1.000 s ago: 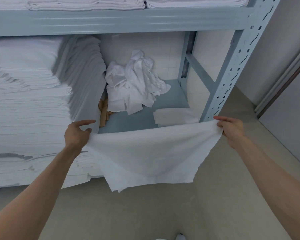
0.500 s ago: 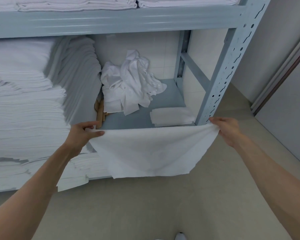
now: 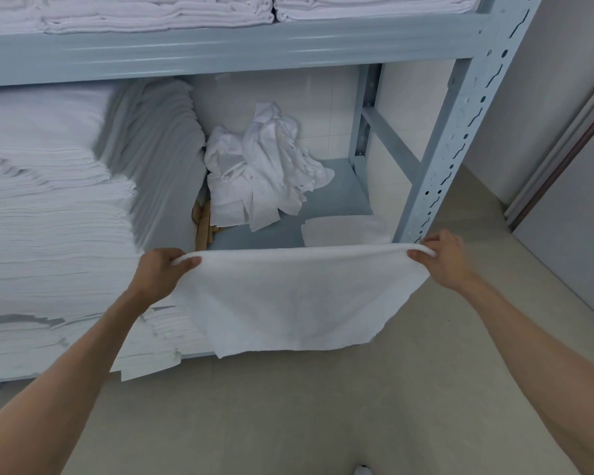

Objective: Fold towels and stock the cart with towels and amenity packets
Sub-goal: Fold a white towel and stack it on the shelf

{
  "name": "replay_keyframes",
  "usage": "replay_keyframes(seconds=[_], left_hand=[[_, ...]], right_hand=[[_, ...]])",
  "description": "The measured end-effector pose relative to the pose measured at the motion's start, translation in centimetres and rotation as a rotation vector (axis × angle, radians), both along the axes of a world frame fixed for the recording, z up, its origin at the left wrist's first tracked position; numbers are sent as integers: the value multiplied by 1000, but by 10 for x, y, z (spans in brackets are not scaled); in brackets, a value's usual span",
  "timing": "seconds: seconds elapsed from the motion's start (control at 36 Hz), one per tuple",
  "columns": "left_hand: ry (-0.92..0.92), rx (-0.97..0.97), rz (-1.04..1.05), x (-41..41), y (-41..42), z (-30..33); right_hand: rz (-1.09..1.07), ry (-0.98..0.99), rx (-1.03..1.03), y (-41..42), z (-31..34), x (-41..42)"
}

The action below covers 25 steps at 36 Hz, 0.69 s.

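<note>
- The left hand [image 3: 160,274] and right hand [image 3: 441,258] each pinch a top corner of the towel [image 3: 299,299], which hangs in mid-air before the shelf [image 3: 343,200].
- If either pinch slips, that corner will likely drop toward the floor [image 3: 288,406] (undoing the fold).
- Its long axis runs left to right, folded edge up, loose edges down.
</note>
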<state>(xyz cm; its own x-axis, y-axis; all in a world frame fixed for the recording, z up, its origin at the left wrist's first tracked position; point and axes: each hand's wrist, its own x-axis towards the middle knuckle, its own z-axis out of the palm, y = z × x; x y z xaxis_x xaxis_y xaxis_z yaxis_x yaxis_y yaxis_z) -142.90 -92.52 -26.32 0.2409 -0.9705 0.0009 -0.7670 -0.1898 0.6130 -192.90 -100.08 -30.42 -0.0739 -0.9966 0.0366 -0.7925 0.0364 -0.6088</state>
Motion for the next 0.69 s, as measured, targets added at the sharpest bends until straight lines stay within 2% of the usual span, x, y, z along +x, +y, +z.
replay_keyframes(seconds=[0.06,0.14,0.17,0.19,0.28,0.39,0.5,0.58,0.69], left_hand=[[193,-34,48,4,2,6],[612,-91,202,8,0,10],[702,-79,251,4,-1,7],[724,-44,275,-1,-1,3],[680,57,317,-21,-1,-16],[609,112,338,-32,0,-31],[556,85,298,-50,-1,-37],[527,87,222,-73,-5,-33],[518,76,98,-116,-5,-25]], right_hand=[[-29,-221,60,-1,8,-3],[-209,-565,47,0,16,0],[-272,-611,61,-1,13,3],[-305,-567,102,-2,9,8],[-312,-336,204,2,-7,24],[-267,-103,182,7,-16,42],[-227,138,88,21,-14,66],[-169,168,35,28,-2,92],[-62,-66,11,46,12,137]])
